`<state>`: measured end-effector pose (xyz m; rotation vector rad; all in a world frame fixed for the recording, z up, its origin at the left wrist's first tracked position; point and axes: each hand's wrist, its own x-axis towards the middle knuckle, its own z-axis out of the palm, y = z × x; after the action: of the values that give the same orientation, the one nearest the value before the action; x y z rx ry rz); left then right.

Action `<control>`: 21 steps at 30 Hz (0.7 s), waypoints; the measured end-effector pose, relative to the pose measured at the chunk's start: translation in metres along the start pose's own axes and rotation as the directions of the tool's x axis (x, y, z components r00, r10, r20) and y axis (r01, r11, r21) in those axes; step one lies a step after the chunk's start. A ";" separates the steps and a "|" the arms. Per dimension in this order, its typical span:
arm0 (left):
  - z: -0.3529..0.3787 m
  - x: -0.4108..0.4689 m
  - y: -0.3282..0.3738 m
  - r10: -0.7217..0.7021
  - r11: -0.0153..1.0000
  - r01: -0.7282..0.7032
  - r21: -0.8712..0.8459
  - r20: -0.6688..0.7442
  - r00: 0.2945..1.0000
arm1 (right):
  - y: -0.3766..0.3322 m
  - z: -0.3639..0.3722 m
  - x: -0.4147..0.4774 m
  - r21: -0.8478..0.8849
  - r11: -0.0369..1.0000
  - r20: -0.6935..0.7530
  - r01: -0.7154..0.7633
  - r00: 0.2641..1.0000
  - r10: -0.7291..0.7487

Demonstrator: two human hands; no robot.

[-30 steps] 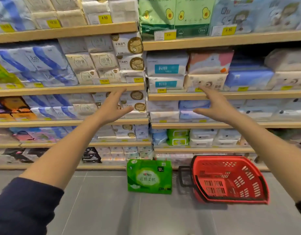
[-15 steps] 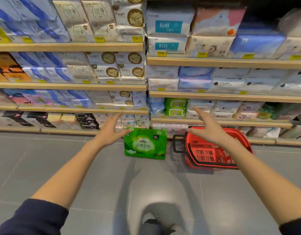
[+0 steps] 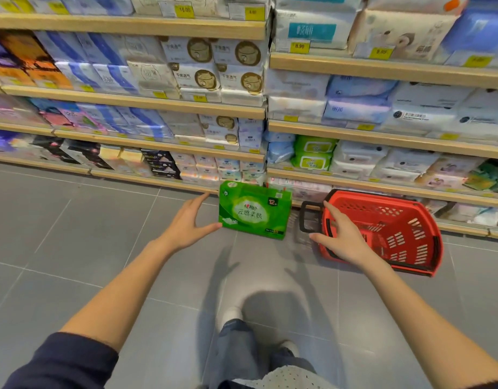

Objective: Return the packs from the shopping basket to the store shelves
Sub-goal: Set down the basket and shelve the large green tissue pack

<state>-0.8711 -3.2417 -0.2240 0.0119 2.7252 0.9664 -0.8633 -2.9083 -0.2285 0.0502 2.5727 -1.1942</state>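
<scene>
A green tissue pack [image 3: 255, 210] stands upright on the grey floor against the bottom shelf. To its right a red shopping basket [image 3: 405, 234] lies tipped on the floor with its black handle [image 3: 305, 217] toward the pack; I see nothing inside it. My left hand [image 3: 186, 224] is open, its thumb tip at the pack's lower left corner. My right hand [image 3: 340, 234] is open in front of the basket's left rim, a short gap right of the pack. Neither hand holds anything.
Wooden shelves [image 3: 382, 136] filled with tissue and wipe packs run across the whole view, with yellow price tags [image 3: 298, 46]. Green wipe packs [image 3: 312, 154] sit just above the basket. My legs and shoes [image 3: 233, 315] are below on the tiled floor.
The view has tilted down from the upper shelves to the floor. Both hands have dropped from shelf height and now flank the green pack, closer to it than before.
</scene>
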 end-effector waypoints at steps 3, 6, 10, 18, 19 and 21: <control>-0.008 0.017 -0.017 -0.013 1.000 0.013 0.004 0.020 1.000 | -0.002 0.018 0.015 0.011 0.999 0.027 -0.037 0.999 0.037; -0.023 0.045 -0.041 -0.021 1.000 0.021 0.005 0.051 0.998 | -0.009 0.038 0.036 0.032 0.996 0.031 -0.089 0.996 0.088; -0.046 0.089 -0.068 -0.012 1.000 0.013 -0.008 0.088 0.996 | -0.022 0.068 0.068 0.112 0.982 -0.013 -0.150 0.988 0.152; -0.066 0.186 -0.131 0.069 0.993 -0.089 0.073 0.247 0.967 | -0.042 0.113 0.137 0.170 0.974 -0.118 -0.150 0.978 0.171; -0.063 0.197 -0.139 0.077 0.992 -0.100 0.075 0.258 0.963 | -0.037 0.118 0.146 0.156 0.974 -0.114 -0.163 0.977 0.182; -0.053 0.219 -0.155 0.099 0.988 -0.128 0.089 0.272 0.957 | -0.023 0.129 0.163 0.139 0.970 -0.103 -0.197 0.972 0.212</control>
<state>-1.0842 -3.3753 -0.3309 0.2998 2.5425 0.7837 -0.9896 -3.0354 -0.3366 0.4167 2.5104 -1.3086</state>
